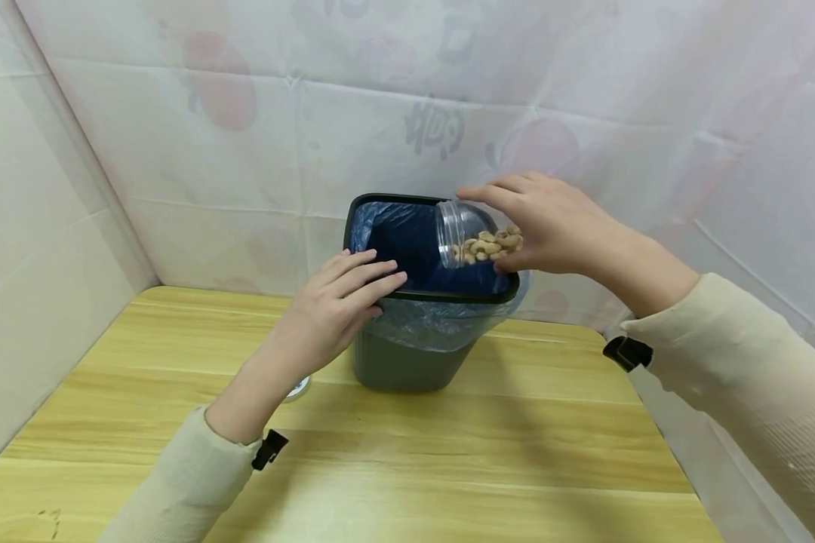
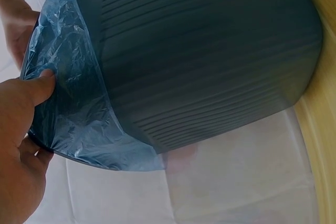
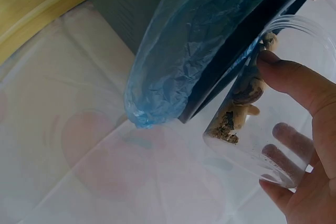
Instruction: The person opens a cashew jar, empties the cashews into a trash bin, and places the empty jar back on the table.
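Observation:
A grey trash bin (image 1: 404, 369) with a black rim stands on the table, lined with a blue plastic bag (image 1: 441, 324) folded over its edge. My left hand (image 1: 329, 309) grips the near left rim, fingers over the edge and thumb (image 2: 43, 85) against the bag outside. Above the bin's right side, my right hand (image 1: 557, 222) holds a clear jar (image 1: 463, 219) lying nearly sideways, its uncapped mouth facing left over the opening. Cashews (image 1: 492, 246) lie along the jar's lower wall. Dark crumbs (image 3: 226, 130) show near its base in the right wrist view.
A round white lid (image 1: 299, 389) lies on the wooden table (image 1: 414, 467), partly hidden behind my left wrist. A pale printed cloth (image 1: 244, 166) hangs right behind the bin, and another pale cloth wall (image 1: 34, 226) borders the left side.

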A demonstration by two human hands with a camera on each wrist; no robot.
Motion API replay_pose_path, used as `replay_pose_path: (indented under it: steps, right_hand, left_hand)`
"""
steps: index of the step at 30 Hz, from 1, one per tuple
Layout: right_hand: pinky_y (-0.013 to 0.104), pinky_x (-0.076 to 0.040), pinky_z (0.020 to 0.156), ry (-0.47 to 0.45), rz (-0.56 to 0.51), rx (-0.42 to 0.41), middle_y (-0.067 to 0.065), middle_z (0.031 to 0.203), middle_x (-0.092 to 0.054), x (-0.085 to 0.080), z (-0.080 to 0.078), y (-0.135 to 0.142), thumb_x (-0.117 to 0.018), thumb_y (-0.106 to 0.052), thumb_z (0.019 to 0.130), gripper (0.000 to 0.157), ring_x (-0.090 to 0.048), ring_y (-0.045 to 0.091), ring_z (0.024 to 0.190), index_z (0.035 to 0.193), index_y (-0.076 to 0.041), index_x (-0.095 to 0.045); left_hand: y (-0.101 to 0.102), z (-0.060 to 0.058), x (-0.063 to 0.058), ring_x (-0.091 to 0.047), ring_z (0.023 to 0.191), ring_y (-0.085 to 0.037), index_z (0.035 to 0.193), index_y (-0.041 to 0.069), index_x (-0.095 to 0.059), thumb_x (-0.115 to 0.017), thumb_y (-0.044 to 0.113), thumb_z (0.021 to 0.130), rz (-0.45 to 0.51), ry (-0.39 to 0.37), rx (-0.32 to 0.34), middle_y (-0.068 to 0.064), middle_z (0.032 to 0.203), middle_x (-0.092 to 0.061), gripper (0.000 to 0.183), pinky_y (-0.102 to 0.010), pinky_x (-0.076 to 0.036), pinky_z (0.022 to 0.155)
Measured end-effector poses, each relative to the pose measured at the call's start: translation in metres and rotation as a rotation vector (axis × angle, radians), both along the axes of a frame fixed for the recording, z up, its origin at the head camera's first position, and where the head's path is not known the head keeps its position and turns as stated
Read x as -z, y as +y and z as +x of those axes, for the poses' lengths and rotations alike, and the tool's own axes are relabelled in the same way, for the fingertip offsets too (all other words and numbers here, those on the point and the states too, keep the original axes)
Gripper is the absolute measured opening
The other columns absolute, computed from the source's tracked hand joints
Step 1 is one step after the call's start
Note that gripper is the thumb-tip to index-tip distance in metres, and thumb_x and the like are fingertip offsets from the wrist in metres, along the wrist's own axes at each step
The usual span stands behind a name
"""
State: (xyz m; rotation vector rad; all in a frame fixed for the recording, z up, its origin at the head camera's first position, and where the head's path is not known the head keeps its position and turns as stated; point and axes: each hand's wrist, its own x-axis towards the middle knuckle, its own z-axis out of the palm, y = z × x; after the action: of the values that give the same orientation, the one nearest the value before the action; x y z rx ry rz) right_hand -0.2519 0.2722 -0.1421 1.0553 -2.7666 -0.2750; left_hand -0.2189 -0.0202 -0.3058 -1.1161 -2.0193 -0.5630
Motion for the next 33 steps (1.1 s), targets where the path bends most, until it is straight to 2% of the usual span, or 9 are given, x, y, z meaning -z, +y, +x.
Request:
replay_pose_path:
  steps: [30,33]
  right_hand:
    - [0.061,-0.039,0.105,0.035,0.050,-0.073,0.015,0.144,-0.051,-0.0047,-0.0018,-0.0081,-0.090,-0.023,0.073,0.099,-0.047,0.041,0.129,0.156,-0.023,-0.035]
    - [0.061,-0.039,0.105,0.042,0.057,-0.078,0.015,0.144,-0.051,-0.0045,-0.0025,-0.0079,-0.090,-0.023,0.073,0.099,-0.047,0.042,0.129,0.156,-0.023,-0.035]
  left_hand:
    - [0.0003,0.0000,0.0019,-0.042,0.142,-0.027,0.143,0.016,-0.057,-0.072,0.008,0.091,-0.003,0.009,-0.004,-0.006,0.142,-0.058,0.054,-0.051,-0.030,0.118]
    - [0.0008,0.0004,0.0024,-0.042,0.142,-0.027,0.143,0.016,-0.057,-0.072,0.008,0.091,-0.007,0.006,-0.007,-0.006,0.142,-0.058,0.054,-0.049,-0.029,0.119]
